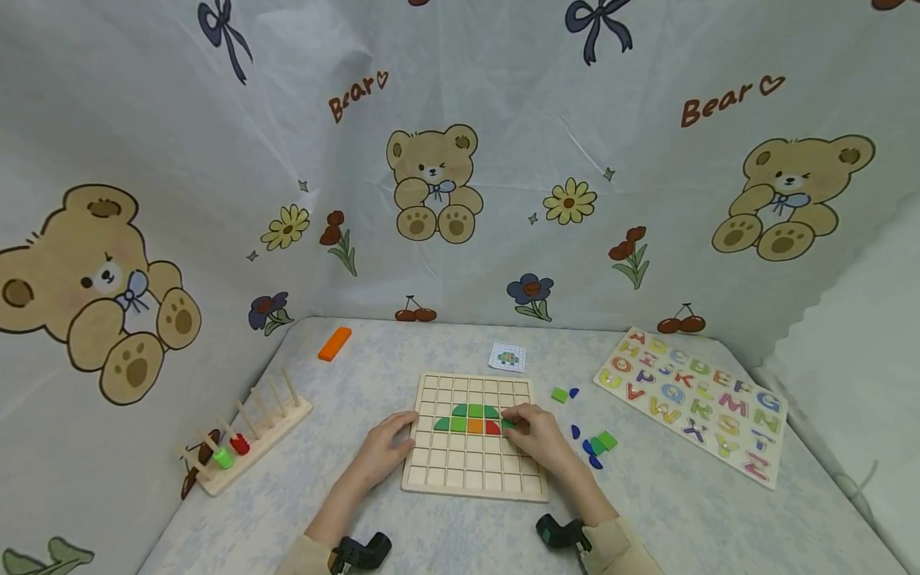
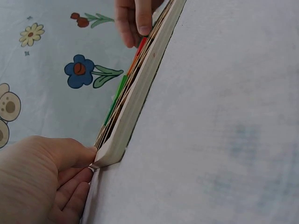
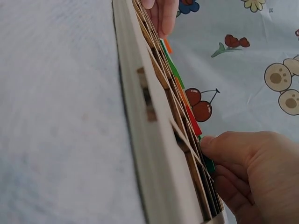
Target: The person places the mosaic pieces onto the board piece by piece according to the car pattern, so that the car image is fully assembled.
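A wooden grid board [image 1: 458, 458] lies flat in front of me. My left hand [image 1: 384, 447] holds its left edge, the thumb [image 2: 79, 153] against the rim. Over the board's right side, my right hand [image 1: 539, 435] pinches a small green piece [image 3: 209, 164], partly covered by the fingers, at the grid's surface. Two rows of tiles sit in the grid: green squares and rounded green pieces, plus an orange square [image 1: 475, 426] and a red tile [image 1: 492, 428] beside the fingertips.
Loose green squares [image 1: 607, 440] and blue rounded pieces [image 1: 576, 432] lie right of the board. Behind it is a pattern card [image 1: 507, 357]. An alphabet board [image 1: 690, 391] stands far right, a peg rack [image 1: 255, 447] left, and an orange block [image 1: 335, 344] back left.
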A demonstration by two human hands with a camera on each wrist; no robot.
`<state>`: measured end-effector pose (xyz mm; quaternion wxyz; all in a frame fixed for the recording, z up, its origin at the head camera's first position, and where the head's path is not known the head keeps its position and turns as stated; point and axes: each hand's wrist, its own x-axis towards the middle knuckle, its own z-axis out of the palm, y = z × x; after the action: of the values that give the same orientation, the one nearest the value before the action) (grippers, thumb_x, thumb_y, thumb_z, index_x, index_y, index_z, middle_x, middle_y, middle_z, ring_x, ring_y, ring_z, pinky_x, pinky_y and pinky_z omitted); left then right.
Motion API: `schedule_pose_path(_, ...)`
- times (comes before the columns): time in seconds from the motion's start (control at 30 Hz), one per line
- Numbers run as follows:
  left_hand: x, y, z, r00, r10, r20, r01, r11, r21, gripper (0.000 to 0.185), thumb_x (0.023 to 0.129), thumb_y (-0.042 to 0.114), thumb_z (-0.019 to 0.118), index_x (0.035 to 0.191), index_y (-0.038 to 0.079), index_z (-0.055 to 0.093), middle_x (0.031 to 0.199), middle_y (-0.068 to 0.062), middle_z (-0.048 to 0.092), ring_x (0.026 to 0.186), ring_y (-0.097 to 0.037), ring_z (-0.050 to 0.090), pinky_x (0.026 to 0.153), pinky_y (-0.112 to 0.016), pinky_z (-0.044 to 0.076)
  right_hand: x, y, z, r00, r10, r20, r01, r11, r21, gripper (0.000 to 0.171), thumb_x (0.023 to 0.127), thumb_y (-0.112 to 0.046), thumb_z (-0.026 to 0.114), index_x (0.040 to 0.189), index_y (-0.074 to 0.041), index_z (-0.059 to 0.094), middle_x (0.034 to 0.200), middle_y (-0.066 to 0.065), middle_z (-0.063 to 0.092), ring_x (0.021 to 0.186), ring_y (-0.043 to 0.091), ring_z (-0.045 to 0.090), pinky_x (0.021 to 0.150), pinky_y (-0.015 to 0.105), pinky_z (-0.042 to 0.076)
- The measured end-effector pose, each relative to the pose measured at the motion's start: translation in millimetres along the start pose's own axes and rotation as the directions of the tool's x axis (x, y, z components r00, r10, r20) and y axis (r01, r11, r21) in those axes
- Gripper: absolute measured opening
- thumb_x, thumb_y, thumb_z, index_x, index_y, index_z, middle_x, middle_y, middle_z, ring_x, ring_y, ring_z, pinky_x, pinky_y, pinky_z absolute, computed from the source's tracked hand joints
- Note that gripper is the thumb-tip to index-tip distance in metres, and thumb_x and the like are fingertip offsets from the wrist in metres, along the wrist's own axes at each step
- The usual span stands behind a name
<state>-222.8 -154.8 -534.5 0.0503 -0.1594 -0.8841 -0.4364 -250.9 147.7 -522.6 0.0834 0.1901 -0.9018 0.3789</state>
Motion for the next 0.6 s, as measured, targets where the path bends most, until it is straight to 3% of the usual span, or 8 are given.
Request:
schedule_pose_path(0.13, 0.4, 0.1, 0.2, 1.0, 0.003, -0.003, -0.003, 1.0, -0.007, 0.044, 0.089, 0.004, 0.063, 0.132, 0.0, 0.053, 0.135, -0.015, 0.049, 0.127, -0.031, 0.043, 0.104, -0.047, 0.035, 0.1, 2.4, 0.5, 0.999, -0.034, -0.005, 0.034, 0.999, -0.011, 0.023, 0.079, -0.007, 0.075, 0.101, -0.009, 0.07, 0.097, 0.0, 0.064, 0.09, 0.016, 0.061, 0.077, 0.031, 0.053)
schedule_pose_path(0.6, -0.4, -0.5, 0.5, 1.0, 0.004, -0.001, -0.004, 1.0, -0.01, 0.045, 0.089, 0.005, 0.063, 0.133, 0.0, 0.052, 0.135, -0.013, 0.05, 0.127, -0.03, 0.043, 0.103, -0.047, 0.036, -2.8, 1.3, 0.5, 1.0, -0.027, 0.001, 0.027, 1.0, 0.001, 0.025, 0.077, -0.005, 0.077, 0.101, -0.01, 0.071, 0.098, -0.002, 0.065, 0.092, 0.015, 0.061, 0.082, 0.033, 0.051)
